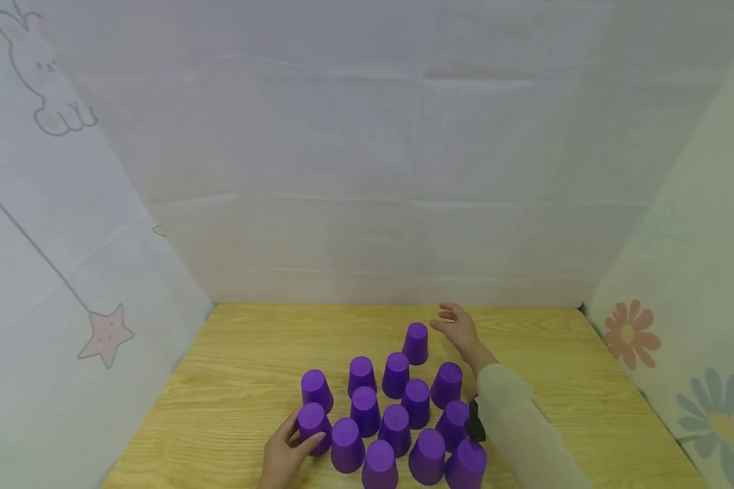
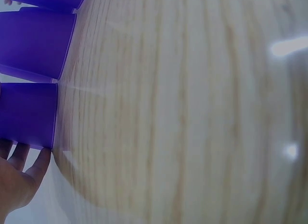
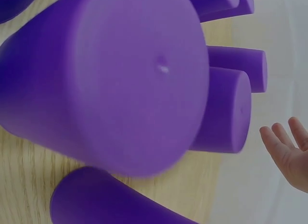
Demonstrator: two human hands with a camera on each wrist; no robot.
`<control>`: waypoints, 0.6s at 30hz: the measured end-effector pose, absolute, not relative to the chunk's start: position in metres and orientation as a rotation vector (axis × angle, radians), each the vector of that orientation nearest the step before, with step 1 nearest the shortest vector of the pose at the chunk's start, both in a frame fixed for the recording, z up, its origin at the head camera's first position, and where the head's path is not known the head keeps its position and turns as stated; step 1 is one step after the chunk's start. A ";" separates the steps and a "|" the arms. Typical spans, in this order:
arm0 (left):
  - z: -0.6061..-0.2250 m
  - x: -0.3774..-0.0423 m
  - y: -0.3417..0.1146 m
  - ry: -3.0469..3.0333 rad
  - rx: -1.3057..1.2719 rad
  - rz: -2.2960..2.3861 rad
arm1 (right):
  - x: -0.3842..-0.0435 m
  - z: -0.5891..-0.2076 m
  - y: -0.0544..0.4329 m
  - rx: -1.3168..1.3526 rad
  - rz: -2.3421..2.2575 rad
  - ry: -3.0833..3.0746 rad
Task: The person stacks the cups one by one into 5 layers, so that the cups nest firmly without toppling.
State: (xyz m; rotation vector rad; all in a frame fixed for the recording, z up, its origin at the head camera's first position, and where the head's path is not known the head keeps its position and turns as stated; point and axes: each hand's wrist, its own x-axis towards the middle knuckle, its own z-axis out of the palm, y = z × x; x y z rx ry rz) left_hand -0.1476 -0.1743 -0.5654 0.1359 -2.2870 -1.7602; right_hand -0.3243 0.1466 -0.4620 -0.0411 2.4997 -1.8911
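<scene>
Several plain purple plastic cups stand upside down on the table. My left hand [image 1: 283,453] grips a purple cup [image 1: 313,422] at the near left of the group, its thumb along the front side and its fingers at the left. In the left wrist view the fingers of my left hand [image 2: 21,178] lie against that cup [image 2: 29,116] low on its wall. My right hand [image 1: 463,334] hangs just to the right of the farthest purple cup [image 1: 416,345], fingers loosely spread and holding nothing. In the right wrist view my right hand [image 3: 291,156] is apart from the cups.
The other purple cups stand close together in rough rows, one of them a near cup [image 1: 379,465] at the front edge of the view. My right sleeve [image 1: 520,421] passes beside the right-hand cups. Pale printed sheets [image 1: 367,170] enclose the wooden table [image 1: 232,380] at the back and sides.
</scene>
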 end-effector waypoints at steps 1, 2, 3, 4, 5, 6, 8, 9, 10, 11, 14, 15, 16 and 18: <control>-0.565 -0.147 -0.174 -2.288 0.128 -1.758 | -0.324 -0.463 0.146 -0.050 -1.880 2.505; -0.564 -0.147 -0.174 -2.292 0.121 -1.754 | -0.324 -0.464 0.145 -0.047 -1.872 2.500; -0.563 -0.147 -0.174 -2.296 0.113 -1.749 | -0.324 -0.464 0.143 -0.042 -1.864 2.496; -0.562 -0.146 -0.174 -2.299 0.109 -1.747 | -0.324 -0.465 0.142 -0.036 -1.861 2.484; -0.561 -0.146 -0.174 -2.299 0.108 -1.752 | -0.324 -0.466 0.141 -0.035 -1.857 2.474; -0.560 -0.146 -0.173 -2.306 0.107 -1.752 | -0.323 -0.466 0.139 -0.033 -1.853 2.467; -0.558 -0.145 -0.173 -2.314 0.112 -1.759 | -0.324 -0.468 0.137 -0.031 -1.848 2.457; -0.558 -0.145 -0.174 -2.314 0.115 -1.766 | -0.324 -0.470 0.136 -0.032 -1.843 2.461; -0.558 -0.145 -0.174 -2.313 0.119 -1.771 | -0.324 -0.470 0.135 -0.036 -1.838 2.464; -0.558 -0.145 -0.174 -2.317 0.115 -1.771 | -0.325 -0.471 0.133 -0.042 -1.826 2.474; -0.559 -0.145 -0.174 -2.311 0.130 -1.777 | -0.327 -0.474 0.130 -0.052 -1.759 2.520; -0.560 -0.145 -0.174 -2.310 0.136 -1.778 | -0.327 -0.475 0.129 -0.057 -1.733 2.535; -0.561 -0.146 -0.174 -2.308 0.138 -1.777 | -0.327 -0.476 0.129 -0.064 -1.711 2.545; -0.561 -0.146 -0.174 -2.305 0.125 -1.767 | -0.328 -0.478 0.128 -0.067 -1.665 2.556</control>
